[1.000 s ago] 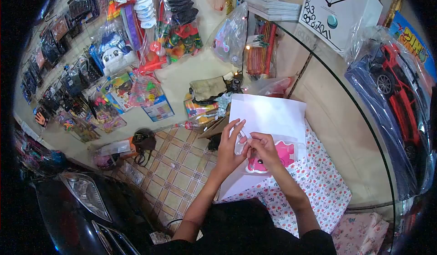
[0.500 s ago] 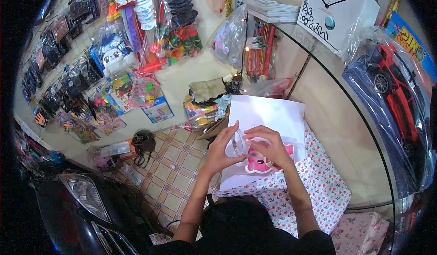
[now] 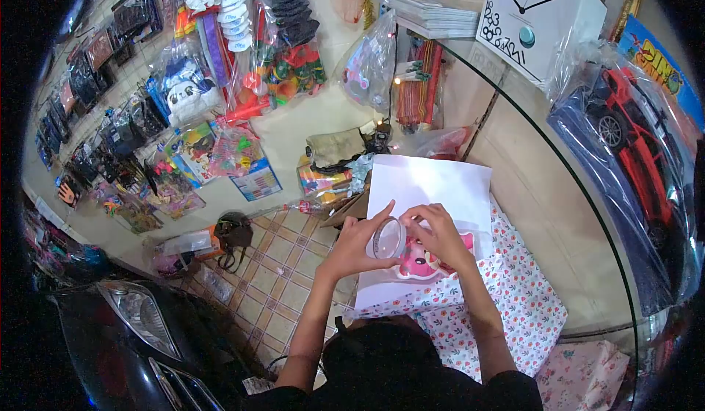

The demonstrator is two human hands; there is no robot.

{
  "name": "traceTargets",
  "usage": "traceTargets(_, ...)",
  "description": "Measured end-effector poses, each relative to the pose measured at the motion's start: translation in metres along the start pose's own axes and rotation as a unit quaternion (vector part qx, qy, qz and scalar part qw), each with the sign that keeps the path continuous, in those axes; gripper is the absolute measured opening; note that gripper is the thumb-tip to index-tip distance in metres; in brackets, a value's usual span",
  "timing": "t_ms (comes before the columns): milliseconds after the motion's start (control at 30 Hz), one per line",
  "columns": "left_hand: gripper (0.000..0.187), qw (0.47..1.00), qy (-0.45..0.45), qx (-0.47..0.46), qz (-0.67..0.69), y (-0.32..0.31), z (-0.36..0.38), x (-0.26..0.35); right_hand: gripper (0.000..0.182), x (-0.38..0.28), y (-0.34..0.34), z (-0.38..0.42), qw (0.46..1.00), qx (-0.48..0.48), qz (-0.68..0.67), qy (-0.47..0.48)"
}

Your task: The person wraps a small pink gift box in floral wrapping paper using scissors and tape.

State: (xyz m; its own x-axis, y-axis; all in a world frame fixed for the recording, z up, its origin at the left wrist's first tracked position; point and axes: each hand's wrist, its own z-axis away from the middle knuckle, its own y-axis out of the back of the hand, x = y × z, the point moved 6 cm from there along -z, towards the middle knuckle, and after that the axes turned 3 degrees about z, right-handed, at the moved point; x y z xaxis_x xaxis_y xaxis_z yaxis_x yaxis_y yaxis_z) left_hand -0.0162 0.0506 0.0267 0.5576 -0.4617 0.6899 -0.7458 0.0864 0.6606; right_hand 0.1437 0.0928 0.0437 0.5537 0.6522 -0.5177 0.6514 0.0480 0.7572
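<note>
A roll of clear tape (image 3: pixel 388 239) is tilted in the grip of my left hand (image 3: pixel 347 248), thumb below and fingers around its left side. My right hand (image 3: pixel 440 236) has its fingers bent together at the roll's right edge; whatever is between the fingertips is too small to make out. Under both hands lies a white sheet of paper (image 3: pixel 433 183). On it sits a pink cartoon-faced item (image 3: pixel 420 262), partly covered by my right hand. Floral wrapping paper (image 3: pixel 525 286) spreads beneath the sheet and over its lower edge.
A curved glass edge (image 3: pixel 565 139) runs along the right, with a boxed clock (image 3: pixel 532 26) and a wrapped red toy car (image 3: pixel 635 147) beyond it. Bagged goods (image 3: pixel 187 92) hang at upper left. A black motorbike (image 3: pixel 139 330) stands lower left on the tiled floor (image 3: pixel 268 279).
The tape roll has turned so its round opening faces the camera more. My right hand's fingers have drawn closer together at its edge.
</note>
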Motion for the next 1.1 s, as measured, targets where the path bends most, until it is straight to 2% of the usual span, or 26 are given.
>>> traceTargets(100,0.105,0.997,-0.023,-0.027,0.063,-0.006,0.001,-0.007,0.01,0.01,-0.002,0.002,0.963,-0.011,-0.231,-0.136)
traceTargets(200,0.086,0.995,-0.062,0.04,0.063,-0.001,0.001,-0.011,0.012,0.031,-0.009,0.003,0.968,0.051,-0.207,-0.129)
traceTargets(300,0.068,0.99,-0.046,0.127,-0.048,0.006,-0.002,-0.005,0.016,0.039,-0.009,0.007,0.963,0.083,-0.193,-0.171)
traceTargets(333,0.059,0.984,-0.055,0.161,-0.042,0.007,-0.004,0.002,0.017,0.038,-0.01,0.007,0.963,0.084,-0.174,-0.186)
traceTargets(433,0.05,0.982,-0.022,0.179,-0.062,-0.014,-0.007,0.001,0.019,0.034,-0.012,0.004,0.962,0.087,-0.144,-0.214)
traceTargets(467,0.042,0.966,-0.066,0.237,-0.081,-0.015,-0.007,0.01,0.019,0.036,-0.014,0.004,0.961,0.091,-0.152,-0.211)
traceTargets(600,0.031,0.955,-0.047,0.283,-0.07,-0.03,-0.011,0.01,0.02,0.043,-0.019,0.002,0.957,0.097,-0.186,-0.2)
traceTargets(800,0.028,0.94,-0.063,0.307,-0.132,-0.033,-0.015,0.007,0.019,0.042,-0.021,0.004,0.944,0.108,-0.239,-0.203)
traceTargets(900,0.028,0.943,-0.05,0.31,-0.113,-0.037,-0.017,0.001,0.019,0.046,-0.022,0.004,0.955,0.103,-0.204,-0.186)
traceTargets(1000,0.028,0.938,-0.06,0.327,-0.097,-0.039,-0.017,0.0,0.017,0.045,-0.019,0.001,0.966,0.127,-0.189,-0.121)
traceTargets(1100,0.024,0.928,-0.076,0.35,-0.105,-0.036,-0.016,0.001,0.017,0.051,-0.022,0.005,0.958,0.098,-0.191,-0.189)
